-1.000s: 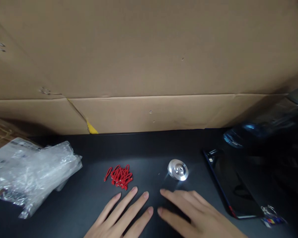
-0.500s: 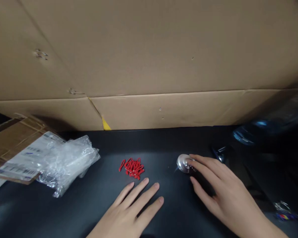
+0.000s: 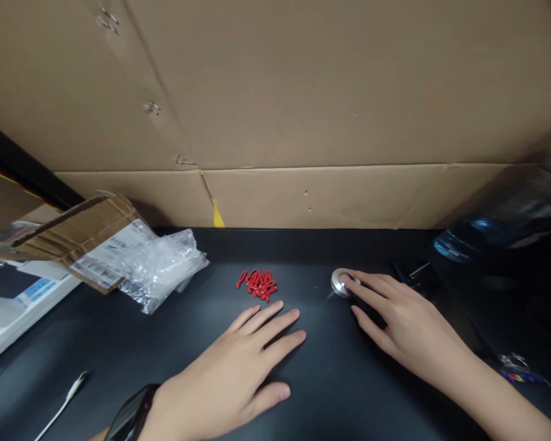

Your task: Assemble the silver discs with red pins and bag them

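Metal disc and hands on a dark worktop (image 3: 335,395), as seen by an onlooker in the room; left and right are the person's, and places are given from the disc. The silvery metal disc (image 3: 338,285) lies under the leading fingertips of the right hand (image 3: 408,315), at the far left end of that hand's reach; being round, it shows no long axis. The right hand is clearly the nearer of the 2. Its fingers are slightly parted and bent over the disc's right side, apparently touching it, while the thumb stands apart, nearer the person; no pinch is closed. The left hand (image 3: 229,370), left of the disc and nearer the person, has its fingers spread wide and holds nothing. Counted: 1 disc; 1 heap of red cord loops (image 3: 261,283) left of the disc, too overlapped to number, with 1 loop at its left edge; 1 torn cardboard box (image 3: 80,229) and crumpled clear plastic (image 3: 165,266), farther left; 1 white cable (image 3: 71,393), left and nearer the person; 1 dark watch (image 3: 132,411) on the left wrist; 1 bluish bottle (image 3: 463,240), right of and beyond the disc, partly blurred; 1 key ring (image 3: 517,362), right and nearer the person.
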A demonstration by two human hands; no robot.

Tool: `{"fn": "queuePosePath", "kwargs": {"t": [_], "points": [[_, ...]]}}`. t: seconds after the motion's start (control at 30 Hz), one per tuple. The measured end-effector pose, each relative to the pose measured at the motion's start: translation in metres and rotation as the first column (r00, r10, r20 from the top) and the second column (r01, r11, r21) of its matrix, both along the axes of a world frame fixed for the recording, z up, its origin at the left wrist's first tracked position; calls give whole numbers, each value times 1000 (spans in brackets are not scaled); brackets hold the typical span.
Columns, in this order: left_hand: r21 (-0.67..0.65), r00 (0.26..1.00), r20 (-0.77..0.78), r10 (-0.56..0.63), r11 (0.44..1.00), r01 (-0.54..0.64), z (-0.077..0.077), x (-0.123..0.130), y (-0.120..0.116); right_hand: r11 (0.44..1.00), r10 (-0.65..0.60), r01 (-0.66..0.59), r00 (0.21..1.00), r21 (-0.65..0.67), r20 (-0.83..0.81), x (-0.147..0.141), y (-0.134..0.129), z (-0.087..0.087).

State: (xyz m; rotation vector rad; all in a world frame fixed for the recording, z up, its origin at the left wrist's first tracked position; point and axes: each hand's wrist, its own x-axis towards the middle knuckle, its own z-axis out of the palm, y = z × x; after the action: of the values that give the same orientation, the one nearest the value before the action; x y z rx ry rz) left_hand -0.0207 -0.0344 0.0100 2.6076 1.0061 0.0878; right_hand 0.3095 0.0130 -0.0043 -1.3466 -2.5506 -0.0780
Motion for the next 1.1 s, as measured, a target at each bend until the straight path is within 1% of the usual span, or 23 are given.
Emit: {"fn": "queuePosePath", "kwargs": {"t": [0.27, 0.47, 0.67, 0.9, 1.1], "points": [[27, 1000, -11, 3, 1000, -3, -2, 0, -6, 999, 1, -2, 999, 38, 48, -2, -3, 3], [67, 1000, -17, -7, 998, 8, -4, -2, -7, 1000, -18, 18, 999, -2, 38, -7, -6, 7], [90, 1000, -22, -6, 996, 8, -6, -2, -7, 993, -113, 113, 993, 21, -29, -10, -8, 9], [94, 1000, -6, -3, 996, 4, -7, -2, -7, 994, -113, 113, 993, 7, -30, -11, -8, 9], [90, 1000, 1, 1, 996, -1, -9, -3, -9, 994, -112, 112, 993, -11, -25, -13, -11, 13]]}}
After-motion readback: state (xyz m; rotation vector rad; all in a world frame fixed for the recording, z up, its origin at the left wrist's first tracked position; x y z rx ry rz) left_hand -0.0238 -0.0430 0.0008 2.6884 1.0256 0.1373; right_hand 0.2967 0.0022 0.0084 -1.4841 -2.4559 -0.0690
